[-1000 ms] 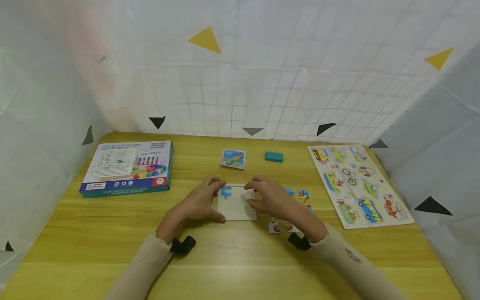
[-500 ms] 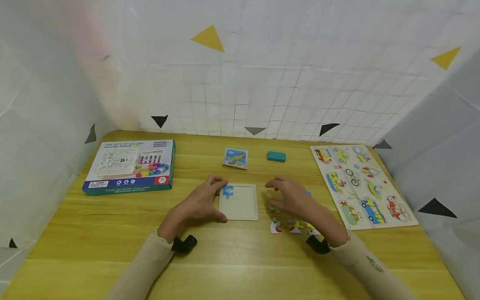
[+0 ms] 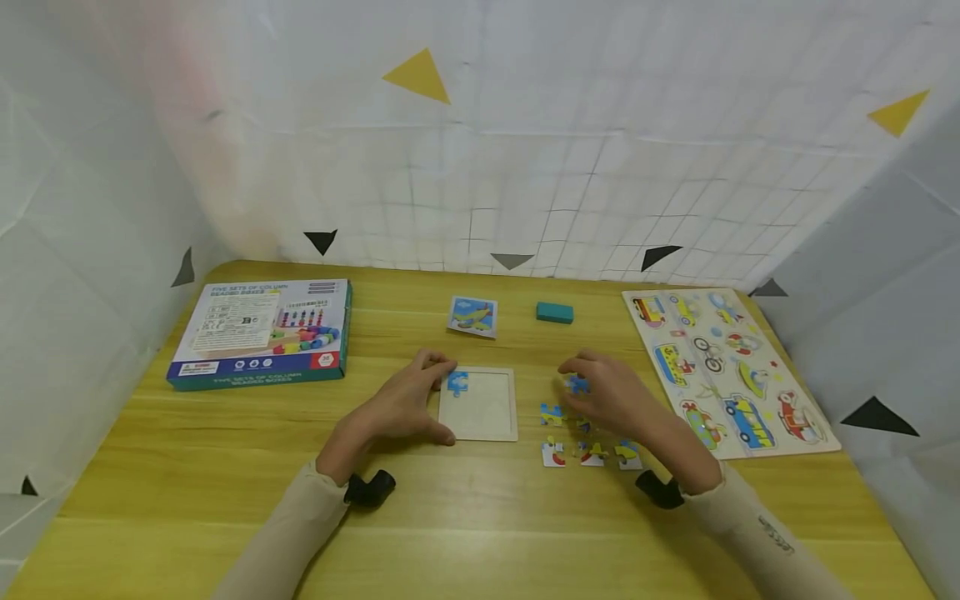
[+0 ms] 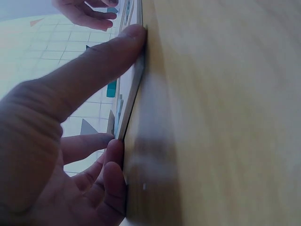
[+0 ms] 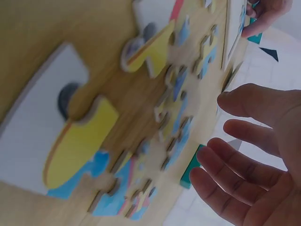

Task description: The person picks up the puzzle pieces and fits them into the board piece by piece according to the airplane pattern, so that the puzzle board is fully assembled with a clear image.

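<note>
- The left hand (image 3: pixel 405 402) has its grip closed around the left side of the wooden frame (image 3: pixel 483 423), thumb at the near corner, fingers at the far one
- One blue puzzle piece (image 3: pixel 457 383) lies inside, in the far left corner
- The right hand (image 3: pixel 611 398) is above the loose puzzle pieces (image 3: pixel 553 455) on the bench (image 3: pixel 480 517), its grip relaxed and holding nothing
- Behind is a teal block (image 3: pixel 555 312)

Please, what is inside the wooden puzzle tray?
In the wooden puzzle tray, one blue jigsaw piece lies at the far left corner; floor shows beside it. Hidden are the floor beneath it and rim parts under the left hand.
</note>
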Demonstrator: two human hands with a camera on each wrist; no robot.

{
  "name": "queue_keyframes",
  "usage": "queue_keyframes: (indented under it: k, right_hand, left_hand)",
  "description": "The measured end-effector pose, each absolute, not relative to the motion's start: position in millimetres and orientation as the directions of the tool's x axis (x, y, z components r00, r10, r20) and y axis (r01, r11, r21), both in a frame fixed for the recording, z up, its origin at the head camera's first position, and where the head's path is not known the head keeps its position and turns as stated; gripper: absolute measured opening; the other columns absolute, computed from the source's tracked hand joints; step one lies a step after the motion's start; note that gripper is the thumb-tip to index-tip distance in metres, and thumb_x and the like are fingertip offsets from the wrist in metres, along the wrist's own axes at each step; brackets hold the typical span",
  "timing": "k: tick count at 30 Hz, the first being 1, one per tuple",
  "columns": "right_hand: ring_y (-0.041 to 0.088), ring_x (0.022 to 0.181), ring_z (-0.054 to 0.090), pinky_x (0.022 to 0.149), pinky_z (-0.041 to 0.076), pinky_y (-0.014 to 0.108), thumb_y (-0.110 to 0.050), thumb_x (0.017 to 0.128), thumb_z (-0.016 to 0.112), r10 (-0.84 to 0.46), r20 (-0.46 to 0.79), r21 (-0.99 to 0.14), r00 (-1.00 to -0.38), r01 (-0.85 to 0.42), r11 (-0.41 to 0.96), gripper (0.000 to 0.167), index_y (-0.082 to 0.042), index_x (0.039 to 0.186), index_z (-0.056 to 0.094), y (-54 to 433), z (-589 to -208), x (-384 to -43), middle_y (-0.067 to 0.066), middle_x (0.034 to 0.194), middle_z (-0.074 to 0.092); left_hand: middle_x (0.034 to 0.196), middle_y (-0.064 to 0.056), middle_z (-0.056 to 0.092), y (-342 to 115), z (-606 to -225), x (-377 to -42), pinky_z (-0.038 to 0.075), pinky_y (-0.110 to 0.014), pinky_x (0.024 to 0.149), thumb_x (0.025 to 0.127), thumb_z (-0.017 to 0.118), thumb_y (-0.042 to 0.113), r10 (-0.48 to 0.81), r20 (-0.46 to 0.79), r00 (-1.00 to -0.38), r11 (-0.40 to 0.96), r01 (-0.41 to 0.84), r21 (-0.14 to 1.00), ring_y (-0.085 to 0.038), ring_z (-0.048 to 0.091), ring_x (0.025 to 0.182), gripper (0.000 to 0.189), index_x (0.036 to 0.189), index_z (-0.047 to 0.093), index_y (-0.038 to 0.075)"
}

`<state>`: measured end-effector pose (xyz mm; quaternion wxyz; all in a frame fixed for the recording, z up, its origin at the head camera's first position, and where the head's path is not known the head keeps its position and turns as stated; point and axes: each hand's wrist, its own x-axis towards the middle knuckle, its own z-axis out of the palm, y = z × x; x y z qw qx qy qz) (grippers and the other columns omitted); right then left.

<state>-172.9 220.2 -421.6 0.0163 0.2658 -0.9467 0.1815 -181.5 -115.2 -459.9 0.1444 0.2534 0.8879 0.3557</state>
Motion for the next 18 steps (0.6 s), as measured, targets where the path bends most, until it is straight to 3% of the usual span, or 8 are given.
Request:
queue_keyframes:
  k: [18]
  right_hand:
    - [0.025,0.083,0.063,0.073,0.054,0.045,-0.013,0.079,0.083,-0.462,0.036,-0.310,-0.886,-0.450,0.838,0.026,-0.007,0.103,0.076,233.2,-430.7,-188.4,0.010,0.100,0.067]
  left_hand:
    - [0.145,-0.003,0.036,-113.3,-456.3,-180.2,0.044,-0.037,0.098,0.063,0.097,0.036,0.539,-0.093,-0.837,0.632,0.330,0.701,-0.018,0.048,0.108,0.109,0.153,0.041,0.007]
